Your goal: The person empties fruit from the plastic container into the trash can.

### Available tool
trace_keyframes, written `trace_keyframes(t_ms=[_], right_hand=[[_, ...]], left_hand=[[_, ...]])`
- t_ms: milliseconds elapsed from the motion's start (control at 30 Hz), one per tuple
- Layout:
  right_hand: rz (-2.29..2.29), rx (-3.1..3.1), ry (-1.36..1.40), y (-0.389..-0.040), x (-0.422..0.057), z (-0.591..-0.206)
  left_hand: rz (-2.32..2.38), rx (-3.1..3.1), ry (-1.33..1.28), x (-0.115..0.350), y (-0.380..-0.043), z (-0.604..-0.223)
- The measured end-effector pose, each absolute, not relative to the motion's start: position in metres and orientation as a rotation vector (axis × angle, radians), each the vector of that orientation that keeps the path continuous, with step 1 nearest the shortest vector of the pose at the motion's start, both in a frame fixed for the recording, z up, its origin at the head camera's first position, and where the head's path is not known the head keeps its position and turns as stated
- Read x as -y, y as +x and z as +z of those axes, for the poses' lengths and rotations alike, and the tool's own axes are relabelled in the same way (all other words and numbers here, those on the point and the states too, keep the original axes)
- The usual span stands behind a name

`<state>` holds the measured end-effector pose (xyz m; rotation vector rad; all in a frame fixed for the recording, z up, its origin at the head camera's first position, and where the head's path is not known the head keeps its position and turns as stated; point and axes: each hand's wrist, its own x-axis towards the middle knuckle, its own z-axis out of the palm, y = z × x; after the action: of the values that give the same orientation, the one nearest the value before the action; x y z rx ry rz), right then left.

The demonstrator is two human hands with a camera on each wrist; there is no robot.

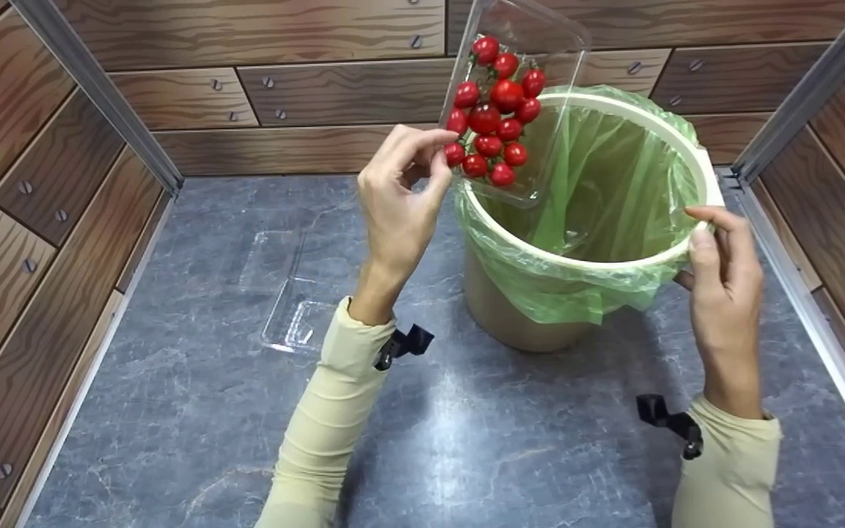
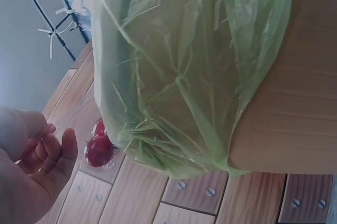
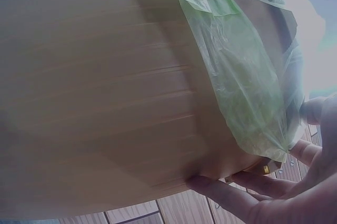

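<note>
My left hand pinches the edge of a clear plastic tray between thumb and fingers. Several red cherry tomatoes lie in the tray, which is tilted up and overlaps the left rim of a trash bin. In the left wrist view a few tomatoes show beside the fingers. A green bag lines the bin and folds down over its pale rim. On the bin's right side, my right hand holds the rim, thumb and fingers around it; the right wrist view shows fingers along the bin's wall.
Left of the bin, a clear plastic container lies on the grey marbled table. Wood-patterned panels with metal corner strips enclose the back and both sides.
</note>
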<state>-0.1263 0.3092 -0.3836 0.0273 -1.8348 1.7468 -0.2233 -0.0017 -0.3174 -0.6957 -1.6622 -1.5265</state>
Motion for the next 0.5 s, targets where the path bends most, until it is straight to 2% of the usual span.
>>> trace_keyframes(t_ms=[500], right_hand=[[1.742,1.843,0.024,-0.1256,-0.3089,-0.3840]], left_hand=[[-1.358,1.662,-0.756,-0.0035,-0.2247,-0.3255]])
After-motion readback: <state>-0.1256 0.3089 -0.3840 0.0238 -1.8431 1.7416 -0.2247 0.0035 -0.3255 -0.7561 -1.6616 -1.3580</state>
